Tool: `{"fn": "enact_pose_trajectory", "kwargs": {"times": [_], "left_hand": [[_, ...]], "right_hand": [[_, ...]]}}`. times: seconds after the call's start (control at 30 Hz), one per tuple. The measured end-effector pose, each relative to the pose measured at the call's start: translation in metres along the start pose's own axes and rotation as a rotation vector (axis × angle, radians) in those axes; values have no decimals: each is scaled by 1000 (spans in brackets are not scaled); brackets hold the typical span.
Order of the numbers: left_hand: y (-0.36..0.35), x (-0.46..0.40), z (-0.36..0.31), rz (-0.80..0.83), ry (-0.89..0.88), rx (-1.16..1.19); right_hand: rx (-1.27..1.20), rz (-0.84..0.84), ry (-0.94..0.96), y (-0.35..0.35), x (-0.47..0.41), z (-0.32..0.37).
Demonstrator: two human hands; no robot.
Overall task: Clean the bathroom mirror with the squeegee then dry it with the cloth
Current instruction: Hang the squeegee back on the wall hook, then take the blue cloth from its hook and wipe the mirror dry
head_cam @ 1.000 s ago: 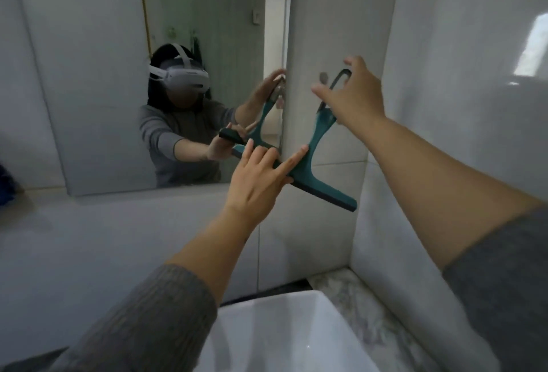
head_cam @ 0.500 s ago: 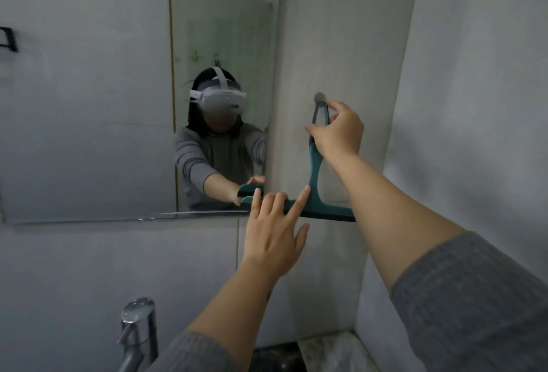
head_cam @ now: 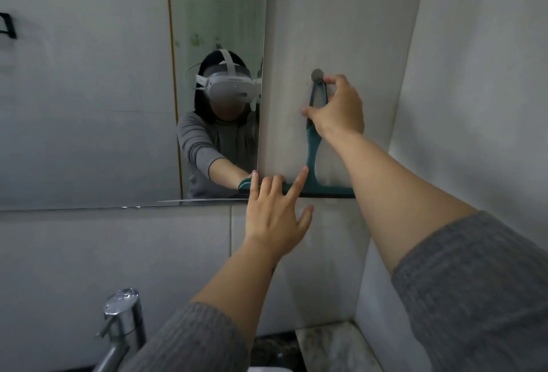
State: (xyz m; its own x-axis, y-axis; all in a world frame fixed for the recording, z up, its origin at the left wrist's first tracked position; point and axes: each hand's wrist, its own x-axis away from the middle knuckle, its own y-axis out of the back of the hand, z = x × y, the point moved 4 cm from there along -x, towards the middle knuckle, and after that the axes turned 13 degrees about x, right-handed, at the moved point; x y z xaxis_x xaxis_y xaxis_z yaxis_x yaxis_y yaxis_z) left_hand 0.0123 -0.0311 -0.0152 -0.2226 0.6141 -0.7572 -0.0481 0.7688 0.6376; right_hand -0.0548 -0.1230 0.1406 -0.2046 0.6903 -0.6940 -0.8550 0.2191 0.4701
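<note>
A teal squeegee (head_cam: 312, 161) hangs upright against the white tiled wall, its looped handle at a round wall hook (head_cam: 317, 74). My right hand (head_cam: 336, 109) grips the handle just below the hook. My left hand (head_cam: 277, 214) has its fingers spread, with the fingertips resting on the left part of the horizontal blade. The bathroom mirror (head_cam: 89, 90) fills the wall to the left and reflects a person in a grey sweater wearing a white headset. No cloth is in view.
A chrome faucet (head_cam: 123, 324) stands at the bottom left. A marble ledge (head_cam: 332, 348) runs along the bottom right corner, under the side wall (head_cam: 474, 75). A black bracket (head_cam: 9, 26) shows at the mirror's left edge.
The squeegee has swung from tilted to upright, with its loop brought up to the wall hook. My right hand closed on the handle. The camera view rose, hiding the sink.
</note>
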Motion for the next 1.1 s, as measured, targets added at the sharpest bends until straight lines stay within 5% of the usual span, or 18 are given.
{"fn": "enact_pose_trajectory", "kwargs": {"times": [0.27, 0.47, 0.73, 0.9, 1.1], "left_hand": [[65, 8, 22, 9, 51, 129], [150, 25, 102, 348, 404, 61], [263, 89, 225, 425, 585, -23], [339, 112, 280, 315, 648, -24], [410, 136, 342, -25, 557, -156]], "right_hand": [[221, -45, 97, -1, 42, 30], [162, 339, 234, -46, 100, 95], [180, 652, 373, -96, 164, 214], [78, 706, 418, -122, 201, 293], [-91, 793, 463, -162, 244, 386]]}}
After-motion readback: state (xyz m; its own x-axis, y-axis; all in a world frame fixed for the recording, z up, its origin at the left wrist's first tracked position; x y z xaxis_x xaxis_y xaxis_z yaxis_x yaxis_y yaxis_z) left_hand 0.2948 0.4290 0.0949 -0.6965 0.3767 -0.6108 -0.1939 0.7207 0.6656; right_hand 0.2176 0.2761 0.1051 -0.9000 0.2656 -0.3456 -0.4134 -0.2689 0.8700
